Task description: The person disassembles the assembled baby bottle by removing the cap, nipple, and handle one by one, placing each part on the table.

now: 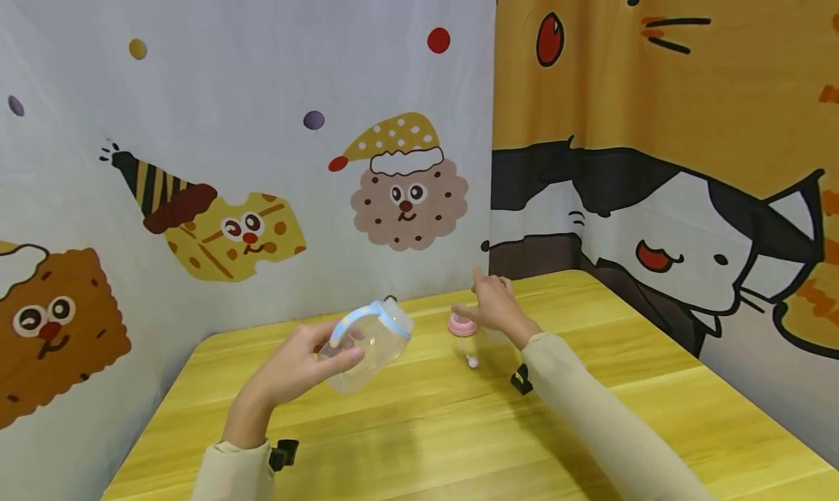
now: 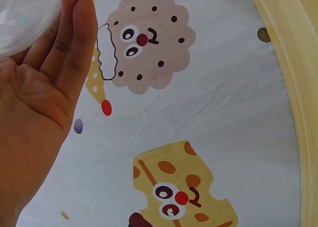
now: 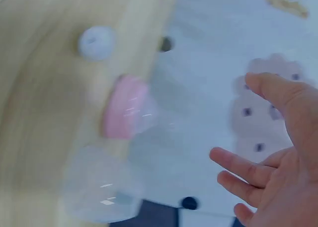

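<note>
My left hand (image 1: 295, 363) grips a clear baby bottle (image 1: 373, 352) with a light blue collar and handle, tilted above the table. In the left wrist view only part of the bottle (image 2: 22, 18) shows, against the fingers. Fingers spread, my right hand (image 1: 494, 304) hangs over the far part of the table and holds nothing. Close below it lies a pink bottle-top ring (image 1: 462, 326) with a clear nipple and a straw ending in a white ball (image 1: 473, 362). A clear dome-shaped cap (image 3: 102, 187) is beside the ring in the blurred right wrist view.
The wood-grain table (image 1: 406, 443) meets a white cartoon-printed curtain (image 1: 262, 86) at the back. An orange curtain (image 1: 734, 108) with a printed cat hangs along the right side. Small black pieces (image 1: 522, 379) sit by both wrists.
</note>
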`<action>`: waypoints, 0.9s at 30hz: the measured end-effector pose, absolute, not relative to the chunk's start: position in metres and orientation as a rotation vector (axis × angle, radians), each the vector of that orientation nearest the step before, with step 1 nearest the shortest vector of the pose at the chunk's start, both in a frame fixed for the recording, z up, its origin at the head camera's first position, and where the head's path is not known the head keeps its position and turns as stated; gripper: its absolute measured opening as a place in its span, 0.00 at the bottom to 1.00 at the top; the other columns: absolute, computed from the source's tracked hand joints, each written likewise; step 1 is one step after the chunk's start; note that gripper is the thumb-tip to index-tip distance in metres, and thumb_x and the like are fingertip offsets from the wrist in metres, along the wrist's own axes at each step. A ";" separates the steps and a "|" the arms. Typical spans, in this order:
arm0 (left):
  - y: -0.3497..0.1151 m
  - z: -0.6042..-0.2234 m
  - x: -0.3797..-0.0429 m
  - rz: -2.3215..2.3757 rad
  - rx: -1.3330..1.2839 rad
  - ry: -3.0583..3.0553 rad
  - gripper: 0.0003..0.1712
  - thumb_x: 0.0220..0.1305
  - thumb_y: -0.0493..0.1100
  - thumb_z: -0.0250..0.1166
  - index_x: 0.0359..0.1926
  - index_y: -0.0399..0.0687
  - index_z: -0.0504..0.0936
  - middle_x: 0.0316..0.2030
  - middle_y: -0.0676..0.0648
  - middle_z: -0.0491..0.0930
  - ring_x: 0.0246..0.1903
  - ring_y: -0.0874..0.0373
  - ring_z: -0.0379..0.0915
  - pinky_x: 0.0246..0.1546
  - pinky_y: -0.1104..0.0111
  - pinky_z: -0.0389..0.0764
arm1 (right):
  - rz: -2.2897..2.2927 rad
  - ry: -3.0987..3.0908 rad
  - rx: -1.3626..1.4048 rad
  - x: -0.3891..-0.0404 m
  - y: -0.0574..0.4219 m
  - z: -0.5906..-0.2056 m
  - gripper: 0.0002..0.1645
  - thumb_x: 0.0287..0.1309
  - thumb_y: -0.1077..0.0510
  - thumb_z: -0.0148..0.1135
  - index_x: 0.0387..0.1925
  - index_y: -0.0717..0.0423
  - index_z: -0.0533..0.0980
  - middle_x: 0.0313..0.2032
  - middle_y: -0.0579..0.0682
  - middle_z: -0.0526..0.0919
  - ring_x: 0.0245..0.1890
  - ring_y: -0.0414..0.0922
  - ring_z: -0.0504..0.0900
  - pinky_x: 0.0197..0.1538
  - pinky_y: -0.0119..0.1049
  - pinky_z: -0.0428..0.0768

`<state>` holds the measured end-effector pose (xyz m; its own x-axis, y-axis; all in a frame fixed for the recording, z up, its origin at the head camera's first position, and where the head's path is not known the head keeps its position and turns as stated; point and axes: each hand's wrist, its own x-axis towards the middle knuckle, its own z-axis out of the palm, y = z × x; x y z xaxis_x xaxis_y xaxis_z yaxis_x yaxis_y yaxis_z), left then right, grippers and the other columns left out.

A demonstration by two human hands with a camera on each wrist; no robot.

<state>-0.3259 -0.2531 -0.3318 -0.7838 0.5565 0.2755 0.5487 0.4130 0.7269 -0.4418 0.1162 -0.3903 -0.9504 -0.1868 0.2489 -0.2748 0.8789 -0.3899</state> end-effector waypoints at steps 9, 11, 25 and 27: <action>-0.252 -0.333 -0.324 1.381 1.063 2.671 0.11 0.75 0.47 0.66 0.52 0.50 0.88 0.47 0.51 0.89 0.43 0.58 0.85 0.42 0.63 0.85 | 0.881 -2.667 0.472 -0.397 0.107 -0.362 0.59 0.66 0.44 0.73 0.81 0.68 0.53 0.57 0.58 0.85 0.66 0.62 0.74 0.73 0.62 0.50; -0.251 -0.332 -0.324 1.395 1.076 2.676 0.11 0.75 0.46 0.66 0.52 0.50 0.88 0.49 0.50 0.89 0.44 0.58 0.85 0.44 0.63 0.85 | 0.927 -2.626 0.487 -0.392 0.107 -0.354 0.57 0.66 0.45 0.73 0.81 0.67 0.54 0.57 0.58 0.85 0.66 0.61 0.73 0.72 0.62 0.50; -0.250 -0.332 -0.324 1.459 1.152 2.631 0.11 0.76 0.42 0.64 0.52 0.44 0.85 0.40 0.48 0.88 0.36 0.59 0.85 0.35 0.62 0.88 | 1.024 -2.467 0.532 -0.369 0.117 -0.311 0.45 0.67 0.50 0.74 0.77 0.59 0.64 0.55 0.57 0.86 0.65 0.61 0.73 0.73 0.64 0.46; -0.249 -0.332 -0.324 1.463 1.174 2.641 0.11 0.76 0.43 0.63 0.53 0.43 0.85 0.40 0.48 0.88 0.36 0.60 0.85 0.36 0.62 0.88 | 1.050 -2.475 0.563 -0.366 0.115 -0.310 0.43 0.67 0.49 0.74 0.76 0.58 0.66 0.55 0.56 0.85 0.65 0.60 0.73 0.74 0.64 0.45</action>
